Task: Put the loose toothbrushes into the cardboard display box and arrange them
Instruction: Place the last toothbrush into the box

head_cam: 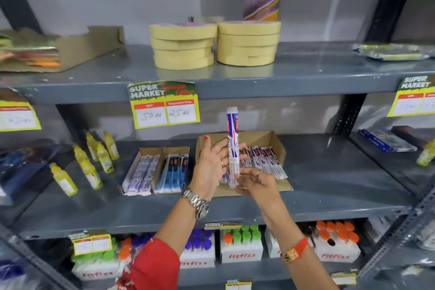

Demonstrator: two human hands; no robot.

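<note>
A bundle of packaged toothbrushes stands upright in front of the middle shelf, white with blue and red print. My left hand presses against its left side with fingers spread. My right hand grips its lower end from below. Behind them sits the open cardboard display box, with several packaged toothbrushes lying slanted inside it.
Two narrower cardboard boxes of toothbrushes stand left of the display box. Yellow bottles lie further left. Tape rolls are stacked on the upper shelf. A price label hangs from the shelf edge. White boxes of capped tubes fill the shelf below.
</note>
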